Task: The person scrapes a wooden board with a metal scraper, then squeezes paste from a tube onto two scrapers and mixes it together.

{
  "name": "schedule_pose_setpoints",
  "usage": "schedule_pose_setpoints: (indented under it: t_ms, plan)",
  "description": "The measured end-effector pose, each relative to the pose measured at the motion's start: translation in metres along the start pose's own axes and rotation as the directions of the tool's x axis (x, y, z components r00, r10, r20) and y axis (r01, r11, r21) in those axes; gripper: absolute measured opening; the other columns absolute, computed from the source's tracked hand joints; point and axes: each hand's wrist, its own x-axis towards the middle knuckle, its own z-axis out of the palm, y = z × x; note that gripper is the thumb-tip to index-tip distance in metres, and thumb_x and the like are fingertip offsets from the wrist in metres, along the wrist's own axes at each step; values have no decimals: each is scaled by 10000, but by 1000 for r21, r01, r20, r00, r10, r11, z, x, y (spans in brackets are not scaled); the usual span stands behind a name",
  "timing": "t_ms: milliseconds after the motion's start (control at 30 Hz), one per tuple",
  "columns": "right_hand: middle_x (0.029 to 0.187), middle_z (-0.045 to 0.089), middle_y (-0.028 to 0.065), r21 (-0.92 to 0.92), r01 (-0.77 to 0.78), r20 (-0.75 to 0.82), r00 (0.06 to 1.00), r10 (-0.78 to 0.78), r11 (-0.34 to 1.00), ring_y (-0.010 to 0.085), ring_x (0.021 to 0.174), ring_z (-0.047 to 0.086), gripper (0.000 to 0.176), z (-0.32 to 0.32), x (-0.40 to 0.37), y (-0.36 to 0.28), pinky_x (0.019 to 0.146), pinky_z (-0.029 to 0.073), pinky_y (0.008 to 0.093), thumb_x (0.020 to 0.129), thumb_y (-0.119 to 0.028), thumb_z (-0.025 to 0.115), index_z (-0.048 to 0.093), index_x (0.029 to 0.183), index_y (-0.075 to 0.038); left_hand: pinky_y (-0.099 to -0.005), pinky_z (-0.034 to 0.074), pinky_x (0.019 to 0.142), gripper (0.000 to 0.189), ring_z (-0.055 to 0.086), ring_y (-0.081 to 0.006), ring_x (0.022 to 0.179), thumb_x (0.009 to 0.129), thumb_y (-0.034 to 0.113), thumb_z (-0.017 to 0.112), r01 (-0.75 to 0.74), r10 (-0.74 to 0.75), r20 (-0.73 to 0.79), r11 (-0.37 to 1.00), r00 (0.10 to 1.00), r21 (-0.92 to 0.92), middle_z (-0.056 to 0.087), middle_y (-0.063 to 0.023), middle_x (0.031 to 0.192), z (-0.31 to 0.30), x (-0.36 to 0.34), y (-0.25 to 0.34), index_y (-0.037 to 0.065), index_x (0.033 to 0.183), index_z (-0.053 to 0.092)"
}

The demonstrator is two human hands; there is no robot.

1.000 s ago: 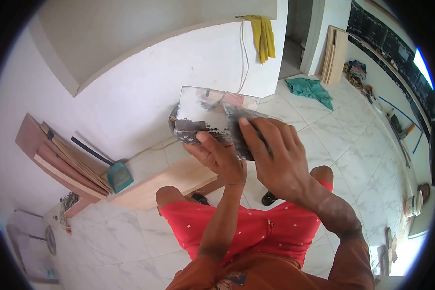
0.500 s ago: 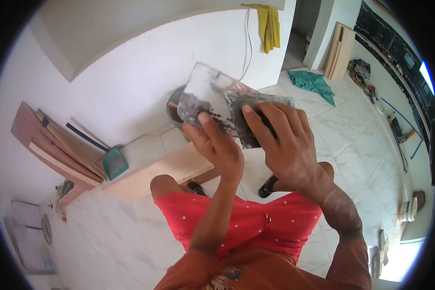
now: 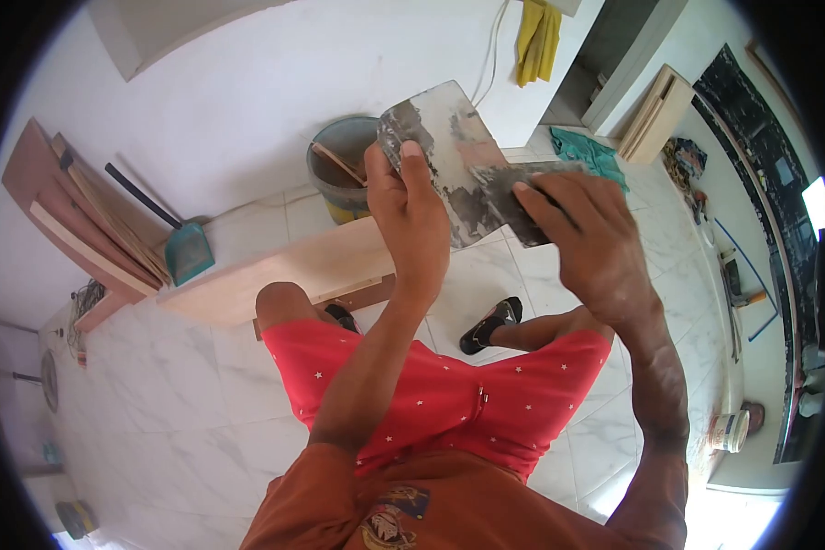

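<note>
My left hand [image 3: 413, 220] grips the edge of a thin, flat, see-through-looking plate [image 3: 472, 128], thumb on its face. Dark grey smears of paste cover parts of the plate. In my right hand [image 3: 600, 243] is a dark, paste-coated flat scraper [image 3: 509, 203], fingers bent over its upper side. The scraper's edge overlaps the lower right of the plate and appears to touch it. Both are held up in front of me above the floor. Whether the scraper has a handle is hidden by my right hand.
Behind the plate, a bucket [image 3: 328, 151] with a stick stands by the white wall. A pale wooden board [image 3: 275, 270] lies before my feet. Leaning boards [image 3: 82, 215] and a green dustpan [image 3: 190, 254] are left. A green cloth [image 3: 577, 151] lies on the tiles; a yellow cloth [image 3: 537, 41] hangs above.
Both hands have moved up and right in view with the plate and scraper. The scraper now sits lower along the plate, and more of the bucket shows.
</note>
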Motion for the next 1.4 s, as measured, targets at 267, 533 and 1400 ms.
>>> schedule_pose_setpoints:
  t_ms: [267,533,1400]
  plan:
    - [1123,659,95,-39,-18,-20,1000,18,999,278,1070,616,505,-3,7,2,904,492,420,663,26,665,674,1165,-31,-256,391,674,211,400,-67,735,1061,200,483,44,-42,70,998,997,-35,481,1,822,-6,1,-6,2,1006,533]
    - [1107,651,100,-87,-30,-17,999,28,996,270,1041,621,454,-5,11,0,867,503,399,722,-8,645,658,1176,1,-242,400,674,185,436,-64,743,1054,175,487,-86,85,12,996,996,33,520,-15,845,0,-4,-5,-5,1049,531]
    - [1082,660,85,-28,-60,-16,998,59,998,279,1021,634,485,-6,9,7,861,499,402,658,65,652,685,1130,-40,-210,422,687,155,458,-27,756,1048,165,512,-54,46,93,995,995,86,556,30,879,-2,-3,-4,29,1107,555]
